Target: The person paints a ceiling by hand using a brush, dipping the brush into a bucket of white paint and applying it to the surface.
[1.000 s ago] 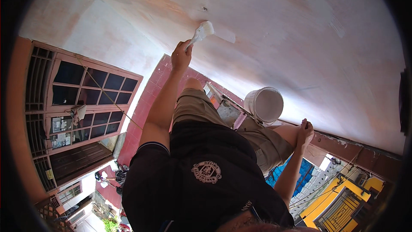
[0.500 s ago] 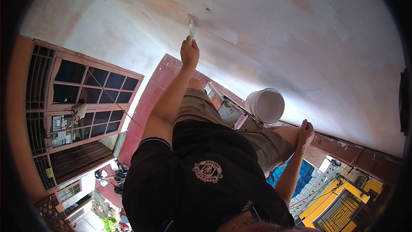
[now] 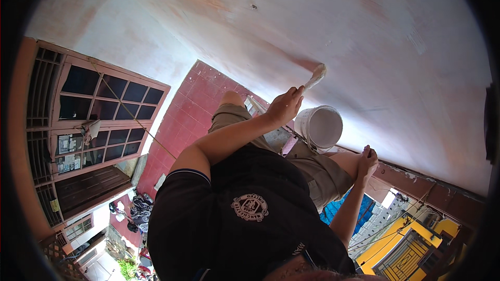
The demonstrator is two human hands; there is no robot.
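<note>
My left hand (image 3: 286,106) is closed round the handle of a paintbrush (image 3: 315,76), whose pale, paint-covered head meets the wall (image 3: 364,52). That wall has an uneven whitish coat with pinkish-orange patches, and a dark shadow lies beside the brush. Below and to the right of the brush, a white bucket (image 3: 325,127) is tilted so that its pale inside shows. My right hand (image 3: 368,162) is curled beside my right knee, near the wall. Its fingers are pressed together, and I cannot make out whether anything is in them.
Between my legs stands a frame-like support (image 3: 278,138), partly hidden. Far below on the left lies a red tiled floor (image 3: 177,109). A paned window (image 3: 109,93) with a cloth (image 3: 90,131) and a cord crossing it is on the left. A yellow gate (image 3: 409,252) is low right.
My left hand has swept the paintbrush right and down along the wall, from near the small hole to above the bucket. My right hand stays beside my knee.
</note>
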